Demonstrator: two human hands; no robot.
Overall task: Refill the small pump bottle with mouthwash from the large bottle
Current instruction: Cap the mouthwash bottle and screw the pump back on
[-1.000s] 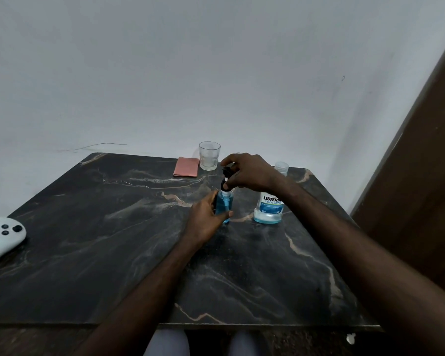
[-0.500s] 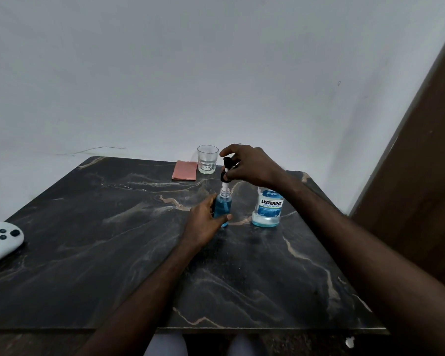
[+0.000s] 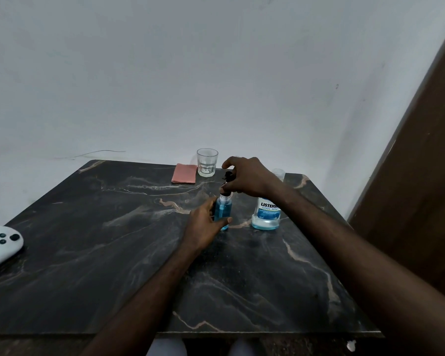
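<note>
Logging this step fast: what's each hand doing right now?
Left hand: closed around the small pump bottle, which stands on the table.
Right hand: fingers pinched on the black pump head over the bottle's neck.

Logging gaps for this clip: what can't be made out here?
- Head view: the right hand covers most of the pump head; whether it is seated on the small bottle is unclear.
- The forearm hides the large bottle neck.
- The left edge cuts off the white controller.
</note>
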